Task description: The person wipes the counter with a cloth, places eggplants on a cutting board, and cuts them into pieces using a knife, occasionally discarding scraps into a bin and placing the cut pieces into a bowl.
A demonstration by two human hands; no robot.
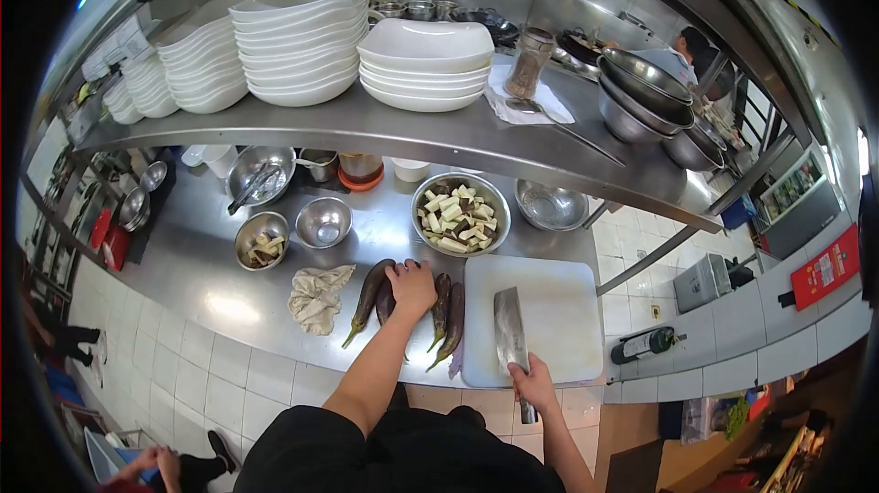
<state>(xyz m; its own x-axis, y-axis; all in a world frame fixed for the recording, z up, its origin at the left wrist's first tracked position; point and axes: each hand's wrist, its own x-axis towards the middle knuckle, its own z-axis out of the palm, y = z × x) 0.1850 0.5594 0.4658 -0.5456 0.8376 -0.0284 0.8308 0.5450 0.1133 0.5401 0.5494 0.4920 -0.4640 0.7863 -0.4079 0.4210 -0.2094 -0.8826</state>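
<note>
My left hand [412,285] rests on top of a row of long dark purple eggplants [370,296] lying on the steel counter, its fingers closed over one of them. My right hand [534,385] grips the handle of a broad cleaver [509,328], whose blade lies flat on the left part of a white cutting board [558,310]. Behind the board stands a steel bowl [461,214] full of cut eggplant pieces.
A crumpled cloth [317,296] lies left of the eggplants. Smaller steel bowls [323,221] stand behind it, one holding scraps [261,241]. An overhead shelf [385,131] carries stacked white plates [302,40] and steel bowls [641,95]. Other people work at the back and lower left.
</note>
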